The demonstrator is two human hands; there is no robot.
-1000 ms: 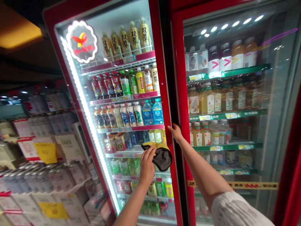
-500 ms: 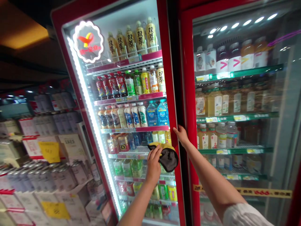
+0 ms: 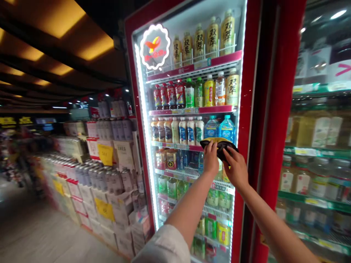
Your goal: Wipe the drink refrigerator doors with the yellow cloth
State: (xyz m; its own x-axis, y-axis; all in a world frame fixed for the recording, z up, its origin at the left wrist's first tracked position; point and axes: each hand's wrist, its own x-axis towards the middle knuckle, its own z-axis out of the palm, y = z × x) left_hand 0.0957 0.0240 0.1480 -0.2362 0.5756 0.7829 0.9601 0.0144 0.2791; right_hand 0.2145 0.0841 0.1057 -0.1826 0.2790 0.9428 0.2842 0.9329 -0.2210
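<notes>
My left hand (image 3: 211, 160) is closed on a yellow and black cloth (image 3: 221, 147) held up before the lit drinks fridge (image 3: 252, 91). My right hand (image 3: 236, 168) has its fingers on the cloth's right side, gripping it by that edge. The cloth looks folded over, its yellow face along the top and its dark side towards me. Behind it stand blue-capped bottles (image 3: 227, 126) on a middle shelf, partly covered by the cloth and my fingers.
A second fridge (image 3: 278, 131) with shelves of bottles stands on the right. To the left, stacked boxes (image 3: 120, 204) carry rows of silvery containers (image 3: 102, 173) and yellow price signs (image 3: 105, 209). Grey floor (image 3: 63, 239) runs along the stacks.
My right hand has left the red fridge frame and taken hold of the cloth beside my left hand. The cloth is higher against the shelves, and the view has swung left.
</notes>
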